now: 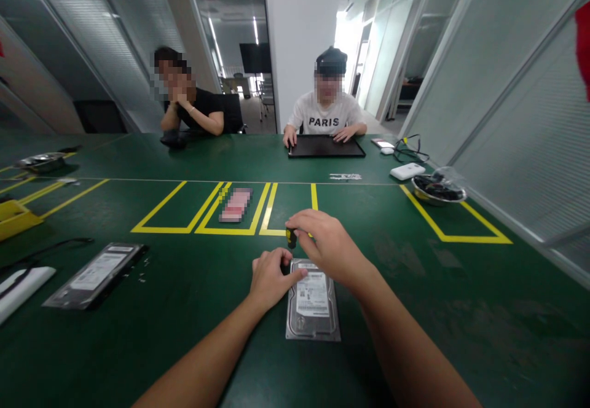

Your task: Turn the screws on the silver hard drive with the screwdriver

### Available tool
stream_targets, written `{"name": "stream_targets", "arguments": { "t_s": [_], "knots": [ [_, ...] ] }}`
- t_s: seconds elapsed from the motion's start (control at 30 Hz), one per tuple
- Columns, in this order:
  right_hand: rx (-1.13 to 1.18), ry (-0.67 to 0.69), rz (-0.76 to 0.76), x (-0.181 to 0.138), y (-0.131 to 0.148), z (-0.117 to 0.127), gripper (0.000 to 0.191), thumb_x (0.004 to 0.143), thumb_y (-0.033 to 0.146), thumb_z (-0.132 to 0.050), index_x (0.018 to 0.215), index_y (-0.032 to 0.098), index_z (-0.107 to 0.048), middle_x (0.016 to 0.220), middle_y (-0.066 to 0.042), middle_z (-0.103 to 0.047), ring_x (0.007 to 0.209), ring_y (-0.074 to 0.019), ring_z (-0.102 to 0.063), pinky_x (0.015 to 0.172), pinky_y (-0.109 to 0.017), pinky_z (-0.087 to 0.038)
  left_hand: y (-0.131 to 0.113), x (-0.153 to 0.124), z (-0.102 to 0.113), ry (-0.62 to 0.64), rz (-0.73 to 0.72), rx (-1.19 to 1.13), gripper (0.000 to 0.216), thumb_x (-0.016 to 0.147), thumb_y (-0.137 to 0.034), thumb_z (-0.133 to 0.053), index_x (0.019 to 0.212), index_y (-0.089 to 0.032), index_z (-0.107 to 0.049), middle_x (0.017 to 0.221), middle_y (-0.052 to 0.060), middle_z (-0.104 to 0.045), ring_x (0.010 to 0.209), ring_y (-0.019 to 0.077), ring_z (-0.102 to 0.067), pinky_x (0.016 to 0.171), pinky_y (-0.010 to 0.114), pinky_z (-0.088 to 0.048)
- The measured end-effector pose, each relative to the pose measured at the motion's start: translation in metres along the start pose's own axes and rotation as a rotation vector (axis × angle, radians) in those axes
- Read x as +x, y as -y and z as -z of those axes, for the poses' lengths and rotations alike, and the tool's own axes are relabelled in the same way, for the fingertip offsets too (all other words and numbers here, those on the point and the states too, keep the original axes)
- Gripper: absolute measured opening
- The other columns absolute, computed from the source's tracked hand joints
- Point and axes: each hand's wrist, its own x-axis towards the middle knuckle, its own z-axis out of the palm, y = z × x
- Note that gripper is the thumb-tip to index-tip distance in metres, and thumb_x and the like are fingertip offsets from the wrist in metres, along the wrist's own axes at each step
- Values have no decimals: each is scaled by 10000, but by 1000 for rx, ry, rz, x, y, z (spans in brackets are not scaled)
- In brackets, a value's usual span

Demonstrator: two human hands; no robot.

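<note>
The right hand (325, 242) has its fingers pinched around the black-and-yellow handle of a screwdriver (291, 237), held upright above the far end of a hard disk drive (313, 309). The left hand (273, 278) lies at the drive's far left corner, its thumb stretched over the drive's white label (313, 294) and its forefinger curled near the screwdriver shaft; whether they grip is unclear. The label's print, below the fingers, is too small to read, and the right hand hides the drive's far right corner. Well left of the left fingers lies a second labelled hard disk drive (99, 276), with small bright bits (144, 270) beside it. Beyond the fingers, yellow tape (225, 232) outlines areas on the green tabletop (193, 346); one holds a pixelated pinkish object (236, 204). Farther ahead, a seated person's white T-shirt (304, 112) reads "PARIS" above a dark flat panel (326, 147). Far to the fingers' right stands a metal bowl (437, 198).
</note>
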Motion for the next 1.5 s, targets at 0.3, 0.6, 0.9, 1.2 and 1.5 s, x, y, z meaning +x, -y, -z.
{"name": "stream_targets", "arguments": {
  "t_s": [0.3,0.6,0.9,1.2,1.5],
  "knots": [
    [-20,22,-18,2,0,-4,245,897,97,-460,1011,144,-672,1028,-96,-682,987,-191,-611,907,-344,-476,1,0,-1,-13,-17,-9,374,706,-546,-720,862,-233,-587,817,-22,-653,837,210,-559,736,314,-289],
    [-9,19,-26,1,2,-4,204,901,116,-477,977,173,-658,979,-72,-669,945,-178,-606,864,-326,-472,2,0,-2,-17,-26,-1,362,706,-533,-725,835,-228,-578,805,-22,-646,826,212,-557,721,305,-278],
    [-8,22,-33,1,3,-4,186,907,126,-490,976,164,-659,975,-72,-659,933,-176,-601,855,-315,-469,4,0,-3,-13,-30,-2,368,708,-539,-722,837,-227,-576,811,-19,-646,832,214,-553,717,304,-271],
    [2,15,-35,0,3,-4,162,910,143,-515,977,157,-662,968,-69,-653,923,-169,-599,844,-299,-469,5,0,-3,-17,-33,-8,383,705,-549,-728,852,-225,-583,813,-22,-643,830,207,-549,723,309,-271],
    [-49,11,-94,2,3,-9,170,927,197,-534,983,167,-692,989,-75,-635,912,-168,-592,827,-306,-471,5,-1,-3,-25,-38,-20,373,710,-539,-728,871,-229,-596,805,-30,-637,828,201,-546,724,305,-266]
  ]
}}
